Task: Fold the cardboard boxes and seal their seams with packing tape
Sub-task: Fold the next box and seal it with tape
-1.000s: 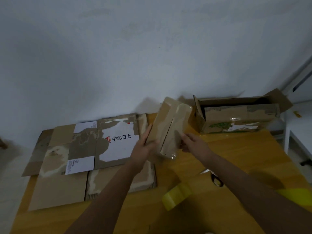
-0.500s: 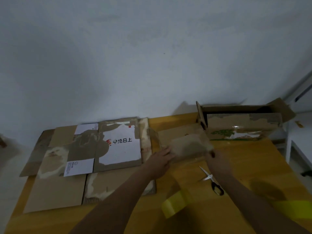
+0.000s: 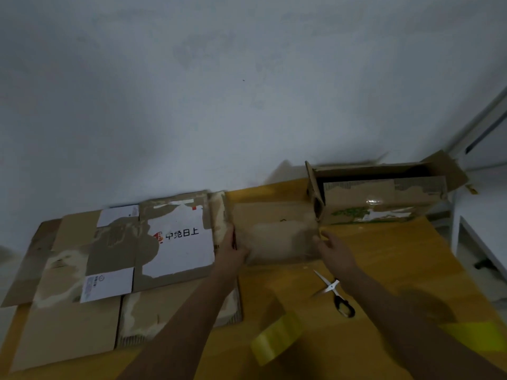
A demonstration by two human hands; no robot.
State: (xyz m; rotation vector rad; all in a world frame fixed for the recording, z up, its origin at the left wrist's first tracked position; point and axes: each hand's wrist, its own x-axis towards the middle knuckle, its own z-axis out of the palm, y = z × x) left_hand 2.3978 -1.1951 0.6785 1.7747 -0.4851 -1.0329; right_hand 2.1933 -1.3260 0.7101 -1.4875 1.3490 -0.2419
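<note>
A small brown cardboard box (image 3: pixel 274 231) rests on the wooden table (image 3: pixel 384 270), blurred by motion. My left hand (image 3: pixel 233 250) grips its left side and my right hand (image 3: pixel 332 250) grips its right side. A roll of yellowish packing tape (image 3: pixel 277 338) lies in front, near the table's near edge between my forearms. Scissors (image 3: pixel 334 294) lie open to the right of the tape, beside my right forearm.
Flattened cardboard sheets (image 3: pixel 109 264), one with a white printed panel, cover the table's left half. An open brown box (image 3: pixel 381 198) lies on its side at the back right against the wall. A white shelf (image 3: pixel 482 237) stands past the right edge.
The small box was held up on end between both hands; it has come down flat onto the table in front of the open box. Both hands moved forward with it.
</note>
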